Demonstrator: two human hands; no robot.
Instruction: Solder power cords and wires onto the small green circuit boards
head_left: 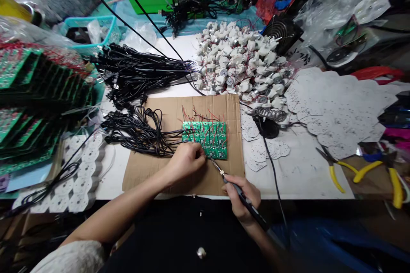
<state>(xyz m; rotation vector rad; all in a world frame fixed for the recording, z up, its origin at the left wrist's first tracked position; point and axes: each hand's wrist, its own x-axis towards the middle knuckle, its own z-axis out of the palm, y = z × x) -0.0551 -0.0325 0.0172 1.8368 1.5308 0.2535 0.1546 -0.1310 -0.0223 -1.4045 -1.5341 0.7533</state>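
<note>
A green circuit board panel (211,136) with thin red and black wires lies on a brown cardboard sheet (224,179). My left hand (188,158) rests at the board's lower edge with its fingers pinched together; what they hold is hidden. Black power cords (137,132) run from the left toward the board, some passing beside that hand. In my right hand (242,196) is a soldering iron (238,190), gripped like a pen. Its tip points up and left to the board's lower edge, close to my left fingertips.
Behind the board lie a heap of white motor parts (243,64) and a bundle of black cords (141,68). A solder-iron stand (269,121) sits to the right, near white plates (339,106) and yellow-handled pliers (336,175). Stacked green boards (35,102) rise at left.
</note>
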